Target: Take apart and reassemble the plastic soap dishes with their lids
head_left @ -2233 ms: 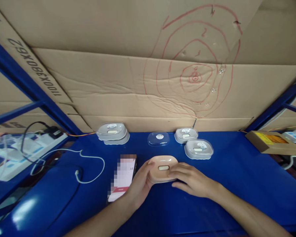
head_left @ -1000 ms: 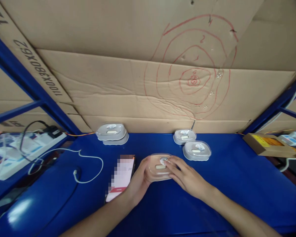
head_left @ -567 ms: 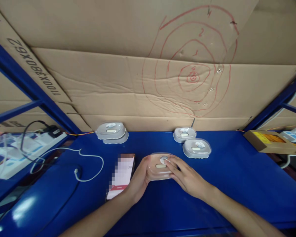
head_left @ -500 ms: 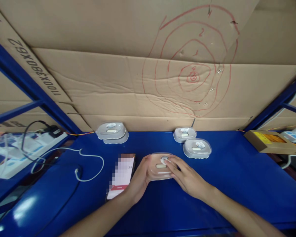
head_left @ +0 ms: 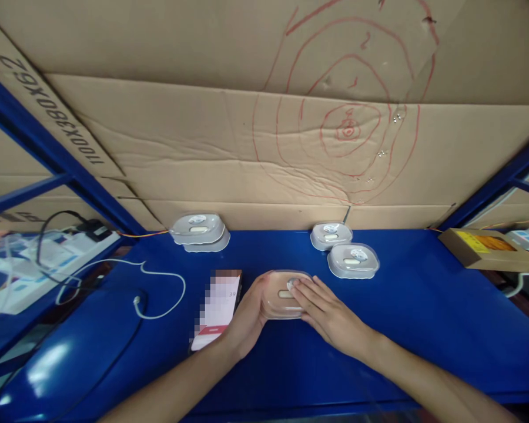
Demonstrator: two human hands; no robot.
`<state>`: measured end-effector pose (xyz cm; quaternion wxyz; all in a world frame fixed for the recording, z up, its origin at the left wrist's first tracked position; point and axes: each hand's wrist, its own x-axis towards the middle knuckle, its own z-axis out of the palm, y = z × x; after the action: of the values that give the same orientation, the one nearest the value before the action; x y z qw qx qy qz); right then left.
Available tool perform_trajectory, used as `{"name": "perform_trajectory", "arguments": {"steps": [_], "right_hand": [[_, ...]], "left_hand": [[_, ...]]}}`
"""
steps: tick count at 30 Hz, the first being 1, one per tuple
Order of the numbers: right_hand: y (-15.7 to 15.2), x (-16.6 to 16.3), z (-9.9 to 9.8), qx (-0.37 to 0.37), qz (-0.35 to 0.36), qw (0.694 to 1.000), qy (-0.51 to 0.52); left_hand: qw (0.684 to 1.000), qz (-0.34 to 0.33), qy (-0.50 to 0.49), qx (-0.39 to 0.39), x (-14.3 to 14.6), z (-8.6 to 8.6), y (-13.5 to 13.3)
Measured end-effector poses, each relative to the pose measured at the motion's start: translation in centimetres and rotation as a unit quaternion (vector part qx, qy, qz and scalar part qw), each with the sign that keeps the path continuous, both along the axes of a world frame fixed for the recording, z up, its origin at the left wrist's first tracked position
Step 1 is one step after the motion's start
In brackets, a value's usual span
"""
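The beige, rounded oval plastic case (head_left: 272, 298) sits between your hands, under a clear plastic cover (head_left: 283, 315). Your left hand (head_left: 249, 312) holds its left side; your right hand (head_left: 330, 311) lies over the cover's right part, whether gripping I cannot tell. You seem to be seating the cover; even pressure around its edge looks called for next. A pale-screened phone (head_left: 218, 302) lies beside your left wrist.

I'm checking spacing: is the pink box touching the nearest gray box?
Apart: the head view shows blue table between the pink box and the nearest gray box.
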<state>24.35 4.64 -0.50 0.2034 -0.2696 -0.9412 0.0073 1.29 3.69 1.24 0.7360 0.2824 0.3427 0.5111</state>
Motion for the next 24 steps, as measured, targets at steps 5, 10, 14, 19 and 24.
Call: {"name": "perform_trajectory", "arguments": {"steps": [5, 10, 14, 19, 24], "right_hand": [[0.2, 0.0, 0.1, -0.005, -0.002, 1.000, -0.008], [0.5, 0.1, 0.2, 0.021, 0.011, 1.000, -0.008], [0.6, 0.5, 0.7, 0.022, 0.022, 0.999, -0.019], [0.6, 0.9, 1.3, -0.006, 0.044, 0.999, 0.011], [0.6, 1.0, 0.9, -0.017, 0.059, 0.994, 0.088]], "left_hand": [[0.999, 0.022, 0.003, -0.047, -0.1, -0.3, 0.1], [0.997, 0.035, 0.013, -0.060, -0.3, -0.6, 0.2], [0.997, 0.028, 0.008, -0.065, -0.2, -0.4, 0.4], [0.995, 0.013, 0.010, -0.103, -0.2, 0.0, 0.2], [0.988, -0.034, 0.016, -0.148, 0.1, 0.9, -0.2]]}}
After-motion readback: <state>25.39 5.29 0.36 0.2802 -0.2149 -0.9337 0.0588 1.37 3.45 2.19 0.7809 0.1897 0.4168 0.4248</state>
